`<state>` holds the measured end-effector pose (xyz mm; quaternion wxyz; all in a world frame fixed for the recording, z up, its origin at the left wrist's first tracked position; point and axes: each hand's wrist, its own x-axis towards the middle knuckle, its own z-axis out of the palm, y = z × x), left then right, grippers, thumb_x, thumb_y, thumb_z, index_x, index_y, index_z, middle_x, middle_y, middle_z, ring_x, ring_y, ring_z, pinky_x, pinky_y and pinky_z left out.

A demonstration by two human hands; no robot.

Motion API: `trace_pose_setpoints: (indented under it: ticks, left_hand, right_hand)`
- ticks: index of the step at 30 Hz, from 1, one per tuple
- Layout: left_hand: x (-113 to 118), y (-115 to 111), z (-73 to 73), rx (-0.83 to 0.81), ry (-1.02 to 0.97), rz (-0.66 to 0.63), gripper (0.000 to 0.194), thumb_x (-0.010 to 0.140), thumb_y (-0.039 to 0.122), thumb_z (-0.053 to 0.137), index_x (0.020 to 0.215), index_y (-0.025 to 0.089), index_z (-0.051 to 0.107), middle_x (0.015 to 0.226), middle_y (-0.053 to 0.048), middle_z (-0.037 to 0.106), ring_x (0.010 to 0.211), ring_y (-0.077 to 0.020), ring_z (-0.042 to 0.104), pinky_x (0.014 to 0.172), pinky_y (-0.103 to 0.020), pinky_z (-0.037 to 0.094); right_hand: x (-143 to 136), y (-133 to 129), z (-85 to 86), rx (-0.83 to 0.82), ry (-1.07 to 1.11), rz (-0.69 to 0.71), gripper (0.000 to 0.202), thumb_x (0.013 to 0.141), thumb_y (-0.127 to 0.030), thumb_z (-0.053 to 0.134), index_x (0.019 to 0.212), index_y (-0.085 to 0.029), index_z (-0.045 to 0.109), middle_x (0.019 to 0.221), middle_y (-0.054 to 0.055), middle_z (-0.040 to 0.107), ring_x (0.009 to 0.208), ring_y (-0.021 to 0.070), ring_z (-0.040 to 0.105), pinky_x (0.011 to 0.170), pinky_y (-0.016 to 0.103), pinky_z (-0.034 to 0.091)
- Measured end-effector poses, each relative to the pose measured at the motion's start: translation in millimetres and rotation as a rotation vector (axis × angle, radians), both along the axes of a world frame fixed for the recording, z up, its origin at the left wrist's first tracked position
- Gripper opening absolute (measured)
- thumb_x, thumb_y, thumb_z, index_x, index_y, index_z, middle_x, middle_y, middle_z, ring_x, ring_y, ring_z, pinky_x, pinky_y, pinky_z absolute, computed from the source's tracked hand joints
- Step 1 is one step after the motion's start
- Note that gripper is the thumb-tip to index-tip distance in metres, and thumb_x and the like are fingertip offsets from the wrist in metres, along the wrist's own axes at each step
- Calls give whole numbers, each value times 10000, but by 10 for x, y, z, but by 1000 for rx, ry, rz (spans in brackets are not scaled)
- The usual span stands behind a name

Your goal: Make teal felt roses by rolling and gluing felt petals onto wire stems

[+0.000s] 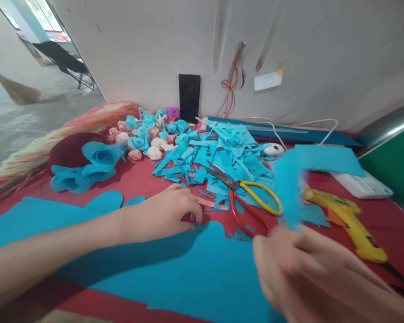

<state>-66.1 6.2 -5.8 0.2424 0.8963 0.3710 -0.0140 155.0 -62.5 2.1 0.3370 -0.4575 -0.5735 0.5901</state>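
Note:
My left hand [170, 208] is over the edge of a large blue paper sheet [188, 273], its fingers curved and the thumb a little apart from the forefinger. Nothing shows between them. At the right, blurred by motion, my right hand [299, 264] is closed on an upright strip of blue paper [288, 188]. Between the hands lie scissors [234, 184] with one red and one yellow handle, blades toward the back left. Behind them is a heap of blue paper scraps [222, 152].
Paper roses [148, 130] in blue, pink and white are piled at the back left, with larger blue paper flowers [101, 154] in front. A yellow glue gun [352, 226] lies at the right. A black phone [189, 98] leans on the wall. Red cloth [138, 172] covers the table.

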Motion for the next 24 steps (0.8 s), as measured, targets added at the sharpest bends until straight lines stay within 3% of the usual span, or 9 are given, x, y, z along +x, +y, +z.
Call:
trace_pose_setpoints:
  ticks: [1,3,7,13,17,24]
  left_hand:
    - [-3,8,-6,0,-4,-1,113,749,128,653,834,199,680,933,2,702,941,-199,592,839,-294,365]
    - [-16,18,-19,1,-16,-4,121,747,124,654,835,204,678,921,9,705,932,-190,595,834,-282,366]
    - [-49,25,-42,12,-52,-2,65,760,174,651,802,211,684,888,16,709,914,-190,596,833,-288,363]
    - [-56,36,-89,33,-87,-31,68,765,157,625,767,198,678,852,3,703,871,-179,586,817,-282,374]
    - [-59,47,-119,30,-95,-23,82,775,200,635,851,196,663,896,-3,692,901,-180,579,815,-280,377]
    - [-61,47,-69,-18,-101,-19,84,783,142,605,754,194,664,848,8,691,865,-171,575,836,-282,364]
  right_hand:
    - [-51,-3,-7,-29,29,15,309,893,-494,443,845,-237,608,669,17,607,588,134,533,571,265,459]
    - [-147,54,-63,-187,58,0,250,809,-447,545,762,-204,578,576,6,582,528,109,477,533,230,386]
    - [-262,210,-237,-254,-1,31,282,713,-431,570,731,-152,538,496,-17,498,461,91,417,458,215,306]
    - [-300,185,-366,-322,-1,30,302,710,-460,534,736,-161,501,489,-47,446,429,84,416,442,217,345]
    - [-302,178,-385,-329,16,16,275,729,-433,533,725,-161,499,492,-51,439,449,81,431,476,217,353]
    - [-309,189,-381,-305,26,20,259,710,-415,535,700,-159,493,472,-47,449,450,79,417,482,217,335]
